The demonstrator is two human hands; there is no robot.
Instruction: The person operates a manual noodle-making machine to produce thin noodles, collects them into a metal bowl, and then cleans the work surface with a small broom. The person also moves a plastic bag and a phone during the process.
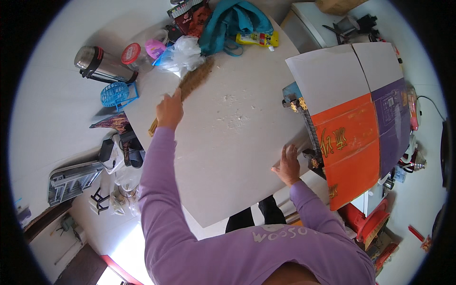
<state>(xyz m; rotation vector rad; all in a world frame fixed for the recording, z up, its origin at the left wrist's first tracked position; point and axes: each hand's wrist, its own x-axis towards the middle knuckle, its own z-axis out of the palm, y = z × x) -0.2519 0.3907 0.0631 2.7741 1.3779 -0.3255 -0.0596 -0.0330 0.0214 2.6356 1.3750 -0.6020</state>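
Note:
My left hand (170, 111) grips the handle of a small straw hand broom (196, 80), whose bristles rest at the left part of the white tabletop (213, 178). White crumbs (235, 119) lie scattered on the middle of the table. My right hand (288, 165) rests on the tabletop near its right edge with fingers apart, holding nothing that shows. Just beyond it stands a dark metal device with yellow knobs (302, 104), partly covered by a large white, orange and purple cardboard sheet (351, 142).
Along the far and left edges stand a steel thermos (105, 66), a red-lidded jar (131, 54), a blue basket-like item (114, 94), plastic bags (185, 53), a teal cloth (231, 21) and a yellow pouch (258, 38). A red plastic stool (372, 222) is at lower right.

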